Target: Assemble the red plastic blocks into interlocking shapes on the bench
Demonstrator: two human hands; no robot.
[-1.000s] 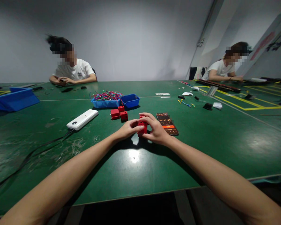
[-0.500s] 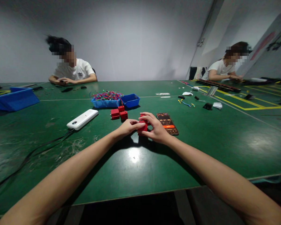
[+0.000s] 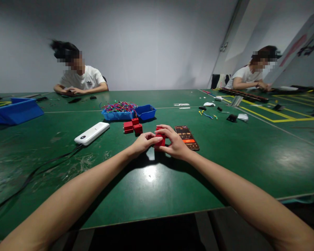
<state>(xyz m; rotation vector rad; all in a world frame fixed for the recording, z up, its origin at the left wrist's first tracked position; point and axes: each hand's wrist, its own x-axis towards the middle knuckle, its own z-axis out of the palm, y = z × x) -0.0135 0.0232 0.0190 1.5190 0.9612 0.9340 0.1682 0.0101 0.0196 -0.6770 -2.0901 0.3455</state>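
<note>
Holding red piece (image 3: pixel 161 143) in 2 hands (image 3: pixel 174 142), 3 red blocks (image 3: pixel 138 130) nearby

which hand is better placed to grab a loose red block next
Probably the left hand: it lies nearer the loose red blocks; the right hand, around the held red block, is nearer the phone.

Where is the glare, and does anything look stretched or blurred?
Head view: the brightest glare sits on the green table, just below the left hand and right hand; head view: shadows lie under both forearms; head view: wall writing at far right looks stretched and soft.
</note>
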